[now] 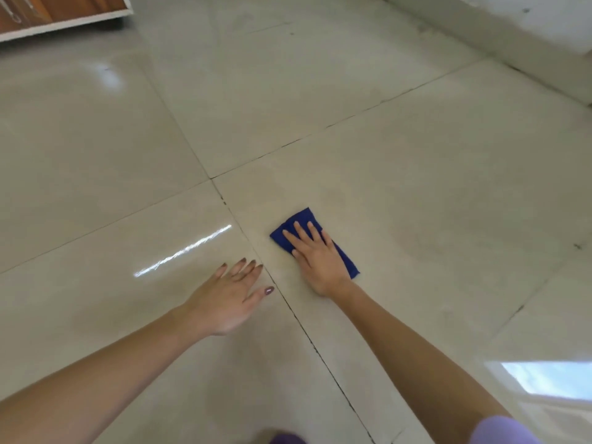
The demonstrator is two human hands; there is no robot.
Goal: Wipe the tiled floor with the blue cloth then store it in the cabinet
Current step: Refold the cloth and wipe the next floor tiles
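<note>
A folded blue cloth lies flat on the beige tiled floor, just right of a dark grout line. My right hand presses palm-down on the cloth with its fingers spread, covering the cloth's middle. My left hand hovers or rests just above the floor to the left of that grout line, fingers apart and holding nothing. The wooden cabinet shows only its lower white-edged corner at the far top left.
A white wall and skirting run along the top right. Bright window reflections lie on the glossy tiles at the bottom right and near my left hand. A purple sleeve shows at the bottom edge.
</note>
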